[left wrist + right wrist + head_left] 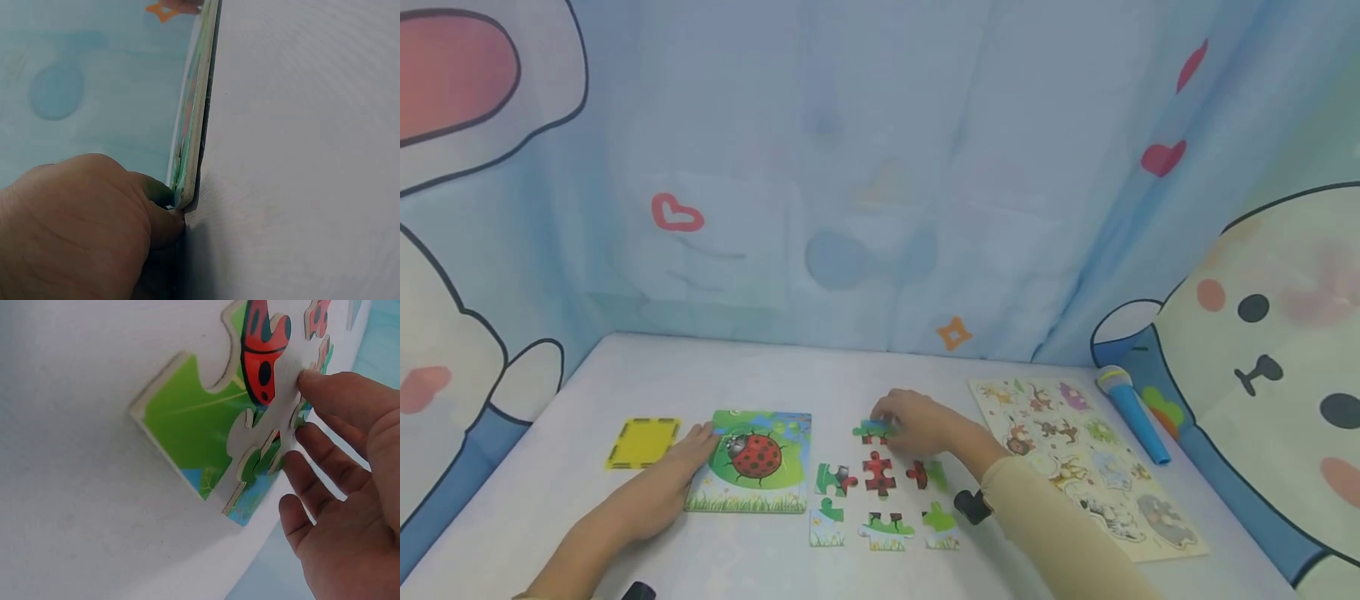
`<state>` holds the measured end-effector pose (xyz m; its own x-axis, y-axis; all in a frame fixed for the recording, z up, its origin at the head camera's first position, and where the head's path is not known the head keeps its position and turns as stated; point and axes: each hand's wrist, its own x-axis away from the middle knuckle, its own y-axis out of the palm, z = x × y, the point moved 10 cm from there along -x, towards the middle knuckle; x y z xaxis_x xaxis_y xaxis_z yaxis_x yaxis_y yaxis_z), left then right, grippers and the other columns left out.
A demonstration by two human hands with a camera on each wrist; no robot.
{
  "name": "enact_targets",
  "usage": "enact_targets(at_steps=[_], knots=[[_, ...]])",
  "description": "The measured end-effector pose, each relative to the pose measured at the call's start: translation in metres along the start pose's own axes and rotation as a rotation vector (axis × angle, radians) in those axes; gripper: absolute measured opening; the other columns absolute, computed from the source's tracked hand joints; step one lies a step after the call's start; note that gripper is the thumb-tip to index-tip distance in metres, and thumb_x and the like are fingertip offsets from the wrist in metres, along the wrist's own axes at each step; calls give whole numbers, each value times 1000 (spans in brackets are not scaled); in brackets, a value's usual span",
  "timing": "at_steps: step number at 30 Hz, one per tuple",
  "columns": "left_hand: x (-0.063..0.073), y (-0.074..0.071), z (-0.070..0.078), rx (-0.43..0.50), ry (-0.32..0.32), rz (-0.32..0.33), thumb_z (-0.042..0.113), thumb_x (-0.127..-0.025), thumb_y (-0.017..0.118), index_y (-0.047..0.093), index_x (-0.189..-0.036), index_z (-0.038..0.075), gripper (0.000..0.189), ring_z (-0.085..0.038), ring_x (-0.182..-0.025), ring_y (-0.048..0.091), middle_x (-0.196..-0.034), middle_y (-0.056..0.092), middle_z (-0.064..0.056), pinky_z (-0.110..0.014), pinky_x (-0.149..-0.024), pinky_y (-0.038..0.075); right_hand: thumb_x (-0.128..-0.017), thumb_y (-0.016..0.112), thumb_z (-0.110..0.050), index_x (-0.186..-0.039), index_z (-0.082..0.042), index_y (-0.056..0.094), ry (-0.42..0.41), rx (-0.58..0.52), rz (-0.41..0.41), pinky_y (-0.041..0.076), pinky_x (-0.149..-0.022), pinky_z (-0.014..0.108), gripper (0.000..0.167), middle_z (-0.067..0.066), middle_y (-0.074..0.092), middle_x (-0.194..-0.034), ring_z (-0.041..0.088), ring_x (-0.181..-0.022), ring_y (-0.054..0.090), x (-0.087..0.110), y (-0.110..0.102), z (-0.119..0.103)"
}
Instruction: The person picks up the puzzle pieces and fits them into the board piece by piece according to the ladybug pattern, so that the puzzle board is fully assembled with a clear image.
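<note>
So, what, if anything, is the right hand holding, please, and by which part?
The right hand is at a puzzle piece; whether it pinches that piece, and where, cannot be told.

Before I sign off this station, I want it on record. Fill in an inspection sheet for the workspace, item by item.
Surface: pale table, with the items below lying on it.
Job's things: ladybug board lying flat; loose ladybug pieces spread out to its right.
Clutter: yellow square left of the board; animal board on the right, with a blue microphone beside it.
Hands: left hand touches the ladybug board's left edge; right hand is at the far pieces, grip unclear.
Cables: nothing seen.
Surroundings: blue curtain printed with cartoon figures and hearts.
</note>
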<state>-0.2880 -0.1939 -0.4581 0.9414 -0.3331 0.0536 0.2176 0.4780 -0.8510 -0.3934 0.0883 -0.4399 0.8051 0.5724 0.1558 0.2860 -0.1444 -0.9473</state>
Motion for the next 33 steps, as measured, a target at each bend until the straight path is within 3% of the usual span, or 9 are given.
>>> enact_targets(at_steps=[10,24,33], knots=[[1,1,-3,29,-18,7,7,-103,30,31,-151,0,49,-36,-146,12,-160,19,-15,-54,-116,16,-83,74,-21,-106,-27,62,-78,86,93,37,-86,44,27,-12,56,-100,12,-97,50,-15,-12,-18],[-3,2,-5,-13,-15,15,4,-101,31,31,-151,1,50,-33,-147,13,-160,18,-14,-51,-116,17,-92,68,-23,-118,-27,63,-219,-2,76,37,-91,53,26,-6,55,-106,14,-97,54,-41,-6,-74],[-3,4,-5,-4,-28,-1,2,-101,34,31,-152,2,51,-32,-147,12,-160,17,-12,-50,-116,16,-96,62,-28,-123,-33,61,-256,41,11,31,-79,38,28,-8,50,-105,9,-88,48,-59,13,-112]])
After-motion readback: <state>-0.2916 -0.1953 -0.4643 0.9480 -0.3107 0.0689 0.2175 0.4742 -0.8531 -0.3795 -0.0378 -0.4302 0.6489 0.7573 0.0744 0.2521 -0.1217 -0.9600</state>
